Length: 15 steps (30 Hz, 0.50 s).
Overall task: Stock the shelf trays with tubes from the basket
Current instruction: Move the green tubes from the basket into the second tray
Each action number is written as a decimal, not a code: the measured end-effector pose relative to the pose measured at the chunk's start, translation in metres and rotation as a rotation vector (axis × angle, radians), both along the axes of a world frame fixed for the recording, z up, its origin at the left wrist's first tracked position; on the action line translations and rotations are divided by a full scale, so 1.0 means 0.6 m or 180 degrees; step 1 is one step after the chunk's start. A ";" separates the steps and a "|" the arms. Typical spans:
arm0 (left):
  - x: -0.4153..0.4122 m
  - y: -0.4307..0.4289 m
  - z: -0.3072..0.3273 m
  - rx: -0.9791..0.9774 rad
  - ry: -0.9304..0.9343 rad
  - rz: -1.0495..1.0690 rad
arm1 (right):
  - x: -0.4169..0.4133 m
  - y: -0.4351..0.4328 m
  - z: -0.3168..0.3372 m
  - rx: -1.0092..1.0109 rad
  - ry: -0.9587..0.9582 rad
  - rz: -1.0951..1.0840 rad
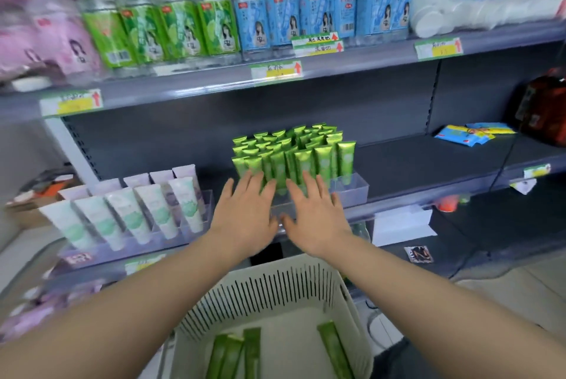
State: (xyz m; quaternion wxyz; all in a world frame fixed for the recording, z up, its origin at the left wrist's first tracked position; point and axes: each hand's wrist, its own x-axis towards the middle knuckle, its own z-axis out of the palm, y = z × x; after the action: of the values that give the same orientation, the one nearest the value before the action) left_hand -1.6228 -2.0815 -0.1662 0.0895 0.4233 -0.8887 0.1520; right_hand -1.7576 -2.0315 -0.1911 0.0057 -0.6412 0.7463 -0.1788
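Showing both hands reaching over the basket to the green-tube tray. Left of the left grip: pale tubes (131,216) standing in their own clear holder, untouched. Left grip (245,213): spread flat, fingers straight, holding nothing; its fingertips lie over the front row of green tubes (294,158), which stand upright and closely packed just beyond both grips. Right grip (315,216): likewise spread and empty, thumb nearly meeting the left thumb, fingertips at the same front row; whether either hand presses the tubes or only hovers cannot be told through the blur. Right of the right grip: a bare front corner of the clear tray (352,191), probably the room for more stock. Farther right on the shelf (428,164): blue packets (471,135), well apart. Beneath the wrists: the slatted basket (275,296), with loose tubes (232,354) lying together under the left forearm and a single tube (335,351) under the right

Judged step: squaring the standing rows before fetching the rest. Done well, both palms push evenly and low, so the rows slide back together rather than tip; the loose tubes then go in upright, one at a time
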 end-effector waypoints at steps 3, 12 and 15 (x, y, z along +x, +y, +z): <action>0.034 0.027 -0.023 0.0030 0.0127 0.0021 | 0.029 0.020 -0.018 0.0091 0.0079 0.0104; 0.110 0.067 -0.107 0.0387 0.0127 0.0206 | 0.093 0.054 -0.091 0.0460 0.0079 0.0321; 0.128 0.069 -0.137 0.0461 0.0077 0.0241 | 0.099 0.061 -0.120 0.0514 0.0082 0.0374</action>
State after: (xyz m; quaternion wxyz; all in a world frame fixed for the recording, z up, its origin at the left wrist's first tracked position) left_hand -1.5459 -2.0400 -0.2484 0.0635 0.4638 -0.8795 0.0854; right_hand -1.6983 -1.9952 -0.2631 0.0582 -0.6835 0.7194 -0.1091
